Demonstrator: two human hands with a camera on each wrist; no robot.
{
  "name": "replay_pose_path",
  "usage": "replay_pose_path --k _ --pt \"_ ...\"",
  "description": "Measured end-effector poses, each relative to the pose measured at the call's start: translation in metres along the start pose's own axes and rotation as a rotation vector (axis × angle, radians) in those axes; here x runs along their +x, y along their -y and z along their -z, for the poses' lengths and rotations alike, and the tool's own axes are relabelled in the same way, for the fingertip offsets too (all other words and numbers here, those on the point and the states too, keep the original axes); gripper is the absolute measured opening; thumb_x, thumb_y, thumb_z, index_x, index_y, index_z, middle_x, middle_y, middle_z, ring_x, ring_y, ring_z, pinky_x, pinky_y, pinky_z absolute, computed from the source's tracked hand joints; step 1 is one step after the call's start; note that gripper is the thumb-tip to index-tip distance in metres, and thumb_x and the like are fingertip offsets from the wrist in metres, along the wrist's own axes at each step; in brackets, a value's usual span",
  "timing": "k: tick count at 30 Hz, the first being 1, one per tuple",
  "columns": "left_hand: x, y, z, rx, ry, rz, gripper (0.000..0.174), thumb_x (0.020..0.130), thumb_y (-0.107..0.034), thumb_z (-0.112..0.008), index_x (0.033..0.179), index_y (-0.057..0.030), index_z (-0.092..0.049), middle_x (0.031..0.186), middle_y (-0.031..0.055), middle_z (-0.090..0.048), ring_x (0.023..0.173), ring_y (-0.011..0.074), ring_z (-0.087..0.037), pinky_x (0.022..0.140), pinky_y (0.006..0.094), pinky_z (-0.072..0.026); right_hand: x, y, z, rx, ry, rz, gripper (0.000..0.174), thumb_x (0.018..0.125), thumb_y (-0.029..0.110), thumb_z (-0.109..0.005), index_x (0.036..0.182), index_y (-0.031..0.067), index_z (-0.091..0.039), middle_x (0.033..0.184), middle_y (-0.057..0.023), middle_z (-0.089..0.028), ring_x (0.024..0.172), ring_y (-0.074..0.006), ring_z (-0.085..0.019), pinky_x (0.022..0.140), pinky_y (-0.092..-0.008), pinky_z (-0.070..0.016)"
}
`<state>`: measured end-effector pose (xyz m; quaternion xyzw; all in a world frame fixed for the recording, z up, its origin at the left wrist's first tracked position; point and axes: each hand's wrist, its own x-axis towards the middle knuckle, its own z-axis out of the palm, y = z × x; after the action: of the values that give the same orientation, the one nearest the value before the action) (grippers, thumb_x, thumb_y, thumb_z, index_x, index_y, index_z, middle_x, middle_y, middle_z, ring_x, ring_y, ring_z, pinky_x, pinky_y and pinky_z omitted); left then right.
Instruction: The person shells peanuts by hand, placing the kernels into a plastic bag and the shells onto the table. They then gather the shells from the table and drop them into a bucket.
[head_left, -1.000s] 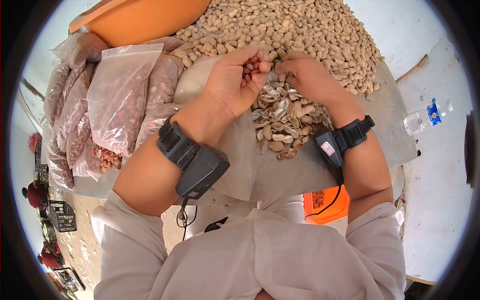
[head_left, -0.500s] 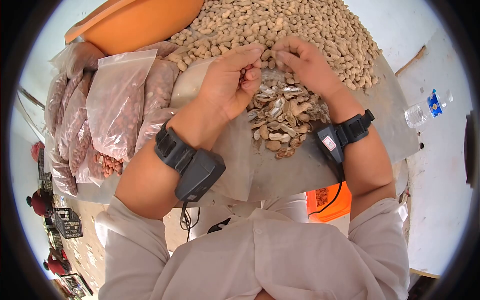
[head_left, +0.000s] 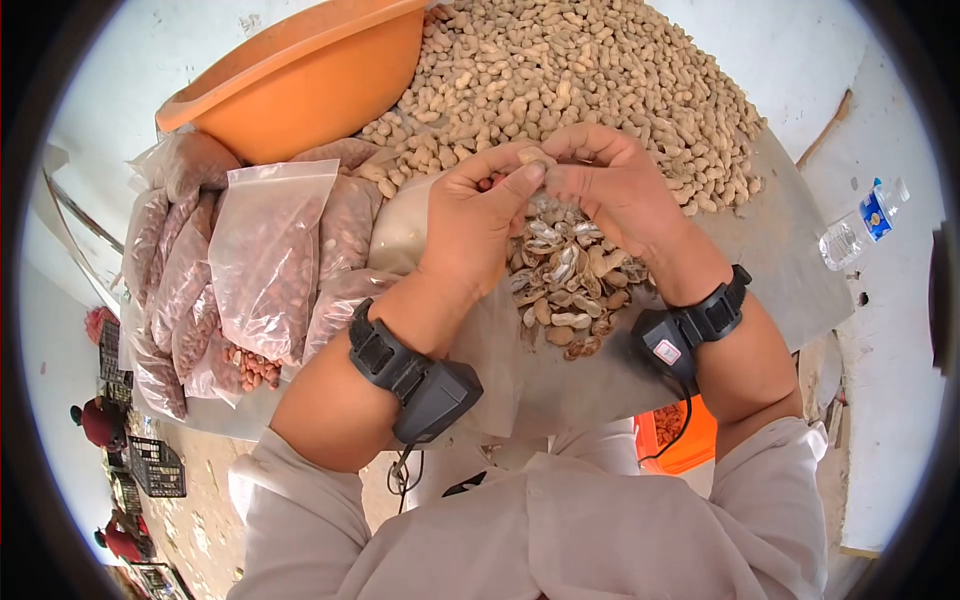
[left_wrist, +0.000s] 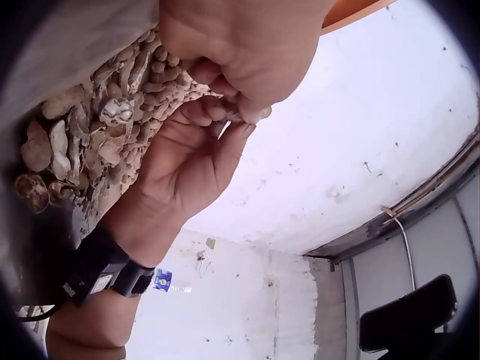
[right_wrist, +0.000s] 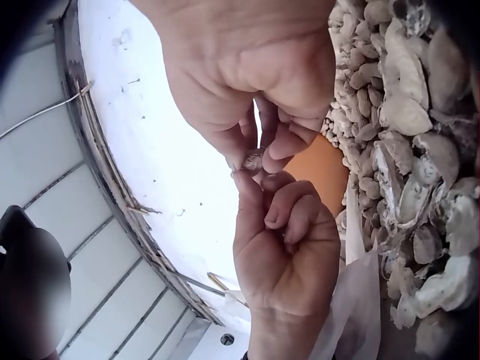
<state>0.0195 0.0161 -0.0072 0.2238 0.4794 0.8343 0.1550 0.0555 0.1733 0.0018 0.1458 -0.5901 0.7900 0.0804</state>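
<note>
In the head view my left hand and right hand meet fingertip to fingertip at the near edge of the peanut pile. Between them they pinch an unshelled peanut, whose pale shell also shows in the right wrist view. Red peanut kernels lie inside the curled fingers of my left hand. Below the hands is a heap of cracked, split peanut shells. Whole peanuts form a big pile behind the hands.
Clear bags of red kernels crowd the table's left side, with loose kernels beside them. An orange basin stands at the back left. A plastic bottle is at far right. Under the table edge sits an orange container.
My hands were apart, the right one reaching to the pile's edge half a second ago. It has come back to my left hand, and both now pinch a peanut.
</note>
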Motion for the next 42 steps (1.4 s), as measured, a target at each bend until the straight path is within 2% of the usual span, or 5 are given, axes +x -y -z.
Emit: replay_pose_path --k 15,24,27,31,42 --pt "-0.003 -0.008 0.0 0.019 0.087 0.06 0.024 0.087 -0.009 -0.059 0.108 0.0011 -0.06 0.077 -0.0002 -0.057 0.052 0.0038 -0.038 0.045 0.0171 -0.0285 -0.001 0.006 0.008 -0.164 0.071 -0.016 0.02 0.084 0.008 -0.06 0.102 0.0001 -0.056 0.08 -0.0062 -0.063 0.064 -0.0121 -0.059 0.058 -0.0236 -0.0488" --pt "-0.001 -0.01 0.007 0.089 0.173 0.141 0.016 0.083 -0.012 -0.065 0.092 -0.0001 -0.062 0.069 -0.0009 -0.056 0.054 0.0044 -0.042 0.046 0.0181 -0.0329 -0.002 0.014 0.005 -0.395 0.189 0.048 0.027 0.088 0.016 -0.054 0.11 0.0011 -0.055 0.075 -0.0074 -0.063 0.062 -0.0132 -0.059 0.057 -0.0253 -0.0471" --pt "-0.002 0.003 0.003 0.369 0.135 -0.013 0.009 0.083 -0.006 -0.062 0.089 -0.0007 -0.059 0.073 -0.0014 -0.055 0.061 0.0044 -0.043 0.052 0.0191 -0.0361 -0.004 -0.001 -0.008 -0.806 0.065 0.45 0.028 0.09 0.024 -0.048 0.104 0.002 -0.059 0.073 -0.0117 -0.063 0.06 -0.0242 -0.06 0.058 -0.0316 -0.0474" --pt "-0.004 0.014 -0.004 0.386 0.188 -0.2 0.006 0.082 -0.001 -0.056 0.087 -0.0022 -0.057 0.077 -0.0027 -0.054 0.068 0.0037 -0.044 0.058 0.0193 -0.0378 -0.008 0.008 -0.028 -0.948 -0.01 0.365 0.031 0.091 0.026 -0.043 0.089 0.0019 -0.062 0.071 -0.0177 -0.059 0.064 -0.0357 -0.058 0.057 -0.0378 -0.0454" --pt "-0.01 0.011 -0.004 0.239 0.209 -0.195 0.004 0.084 -0.003 -0.055 0.086 -0.0045 -0.058 0.073 -0.0037 -0.052 0.062 0.0016 -0.043 0.052 0.0175 -0.0344 -0.012 0.008 -0.038 -0.987 -0.107 0.329 0.031 0.091 0.019 -0.043 0.071 -0.0025 -0.052 0.057 -0.0184 -0.05 0.05 -0.034 -0.051 0.048 -0.0376 -0.0402"
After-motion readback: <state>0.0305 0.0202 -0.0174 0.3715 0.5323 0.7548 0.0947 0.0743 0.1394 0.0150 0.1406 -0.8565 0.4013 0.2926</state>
